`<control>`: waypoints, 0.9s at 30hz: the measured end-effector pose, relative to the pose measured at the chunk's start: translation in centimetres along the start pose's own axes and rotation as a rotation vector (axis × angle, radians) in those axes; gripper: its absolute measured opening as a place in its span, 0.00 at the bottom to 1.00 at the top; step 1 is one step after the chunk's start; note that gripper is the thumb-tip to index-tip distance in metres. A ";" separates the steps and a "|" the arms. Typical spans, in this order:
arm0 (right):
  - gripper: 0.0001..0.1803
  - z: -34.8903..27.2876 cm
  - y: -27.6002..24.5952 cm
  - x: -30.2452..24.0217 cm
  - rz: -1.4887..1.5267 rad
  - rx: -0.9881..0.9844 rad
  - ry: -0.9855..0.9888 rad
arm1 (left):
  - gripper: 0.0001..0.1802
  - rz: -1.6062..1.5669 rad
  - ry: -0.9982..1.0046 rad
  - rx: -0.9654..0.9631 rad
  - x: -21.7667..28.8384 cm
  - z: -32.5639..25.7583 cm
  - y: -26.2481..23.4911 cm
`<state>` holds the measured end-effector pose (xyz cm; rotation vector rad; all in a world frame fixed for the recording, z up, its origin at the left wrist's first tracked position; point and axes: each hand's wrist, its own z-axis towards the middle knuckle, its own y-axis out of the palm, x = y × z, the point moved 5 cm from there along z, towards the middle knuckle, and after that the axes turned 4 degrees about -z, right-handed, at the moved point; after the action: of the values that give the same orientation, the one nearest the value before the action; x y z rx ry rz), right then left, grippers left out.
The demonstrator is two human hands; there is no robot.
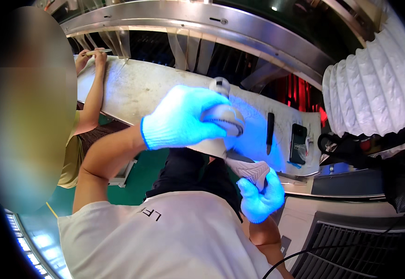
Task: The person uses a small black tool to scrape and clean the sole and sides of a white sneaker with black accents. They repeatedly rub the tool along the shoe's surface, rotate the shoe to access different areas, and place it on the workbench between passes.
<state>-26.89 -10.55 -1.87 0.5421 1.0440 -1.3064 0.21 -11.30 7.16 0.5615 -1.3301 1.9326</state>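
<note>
My left hand, in a white knit glove lit blue, is closed around a rounded white piece with a dark ribbed edge. It looks like part of a shoe, but the glove hides much of it. Closer to my body, my gloved right hand grips the end of a shoe with a pale, grooved sole. A whitish part shows beneath my left hand; whether it belongs to that shoe I cannot tell. Just beyond my left hand is a round grey-white lamp-like fitting.
On the pale worktop lie a dark slim tool and a black phone. A wide white ribbed duct bulges at the right. Hanging clear strips line the machine's opening. Another person's hands hold a small pale object at far left.
</note>
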 end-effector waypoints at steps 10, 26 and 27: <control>0.27 2.4 0.4 -0.5 0.329 -0.069 0.156 | 0.18 -0.300 0.254 0.397 -0.7 -7.0 7.6; 0.22 -0.4 3.3 -1.5 0.241 -0.079 -0.166 | 0.14 -0.605 0.147 0.469 1.5 -13.4 8.1; 0.22 -0.6 3.3 -1.6 0.226 -0.083 -0.162 | 0.17 -0.596 0.135 0.509 1.5 -13.6 8.1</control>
<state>-23.83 -8.42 -1.52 0.4689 0.8721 -1.0843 -6.39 0.00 -1.89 0.9303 -0.4853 1.7418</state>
